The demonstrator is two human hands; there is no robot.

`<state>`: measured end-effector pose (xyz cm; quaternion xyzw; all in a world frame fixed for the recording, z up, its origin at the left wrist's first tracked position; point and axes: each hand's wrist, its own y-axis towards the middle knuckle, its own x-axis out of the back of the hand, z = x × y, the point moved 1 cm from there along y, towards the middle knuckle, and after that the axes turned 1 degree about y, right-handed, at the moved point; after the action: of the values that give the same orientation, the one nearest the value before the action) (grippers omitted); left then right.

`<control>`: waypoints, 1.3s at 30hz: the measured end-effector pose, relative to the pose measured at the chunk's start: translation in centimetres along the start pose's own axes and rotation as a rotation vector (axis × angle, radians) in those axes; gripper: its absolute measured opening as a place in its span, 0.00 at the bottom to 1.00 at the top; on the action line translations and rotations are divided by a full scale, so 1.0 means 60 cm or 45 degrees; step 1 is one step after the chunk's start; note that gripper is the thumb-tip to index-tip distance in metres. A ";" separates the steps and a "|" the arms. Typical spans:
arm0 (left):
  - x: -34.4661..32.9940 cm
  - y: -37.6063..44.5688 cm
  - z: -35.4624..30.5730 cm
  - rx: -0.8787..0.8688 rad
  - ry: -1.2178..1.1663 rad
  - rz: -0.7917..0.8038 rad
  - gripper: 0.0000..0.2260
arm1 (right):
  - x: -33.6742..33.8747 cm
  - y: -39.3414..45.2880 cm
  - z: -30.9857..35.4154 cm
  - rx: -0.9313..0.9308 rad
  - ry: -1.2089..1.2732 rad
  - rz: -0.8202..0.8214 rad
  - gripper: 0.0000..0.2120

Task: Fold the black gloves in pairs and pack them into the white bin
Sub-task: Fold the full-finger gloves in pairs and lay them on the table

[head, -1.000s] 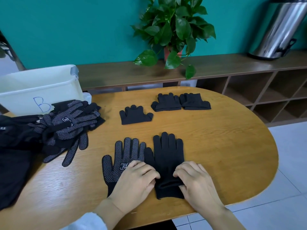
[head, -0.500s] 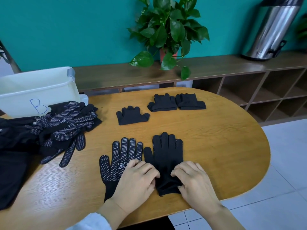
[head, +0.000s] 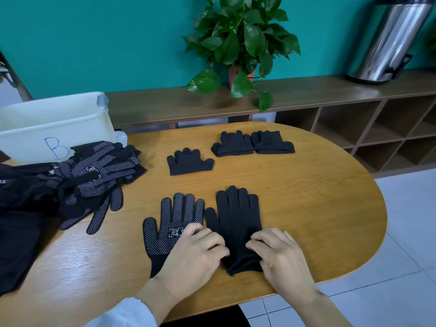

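Two black gloves lie flat side by side near the table's front edge: a dotted glove (head: 169,223) palm up on the left, a plain-backed glove (head: 236,220) on the right. My left hand (head: 195,258) lies over the dotted glove's cuff and pinches the plain glove's lower left edge. My right hand (head: 280,258) pinches its lower right edge at the cuff. Three folded pairs (head: 188,161) (head: 232,145) (head: 273,142) lie farther back. The white bin (head: 47,128), marked B, stands at the back left.
A heap of loose dotted gloves (head: 94,175) lies at the left in front of the bin, on dark cloth (head: 16,232). Behind the oval wooden table (head: 318,197) runs a low shelf (head: 330,90) with a potted plant (head: 240,36) and a steel urn (head: 391,38).
Both hands have drawn the plain glove's cuff slightly up, bunching it. The view shifted a little; the gloves otherwise lie as before.
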<state>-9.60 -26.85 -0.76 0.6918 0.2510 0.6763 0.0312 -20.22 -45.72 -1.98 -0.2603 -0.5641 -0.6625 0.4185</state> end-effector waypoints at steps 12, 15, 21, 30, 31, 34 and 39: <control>-0.023 0.102 0.014 0.413 0.013 0.430 0.32 | -0.028 0.118 -0.013 -0.210 -0.094 0.432 0.27; -0.046 0.109 0.020 0.414 0.082 0.531 0.39 | -0.045 0.120 -0.032 -0.226 -0.116 0.690 0.46; -0.070 0.135 0.024 0.329 0.076 0.471 0.38 | -0.035 0.114 -0.074 -0.273 -0.137 0.805 0.41; -0.046 0.114 0.034 0.428 0.139 0.470 0.34 | -0.010 0.101 -0.103 -0.251 -0.155 0.739 0.39; -0.037 0.107 0.024 0.433 0.114 0.446 0.35 | -0.003 0.097 -0.094 -0.233 -0.139 0.713 0.37; -0.030 0.077 -0.023 0.364 0.027 0.468 0.33 | 0.005 0.072 -0.050 -0.134 -0.046 0.746 0.31; -0.035 0.048 -0.032 0.323 0.091 0.552 0.38 | 0.013 0.038 -0.060 -0.086 -0.117 0.847 0.35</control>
<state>-10.46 -30.75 -1.42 0.7034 0.1806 0.6544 -0.2105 -18.21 -49.41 -0.93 -0.4736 -0.4442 -0.4954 0.5771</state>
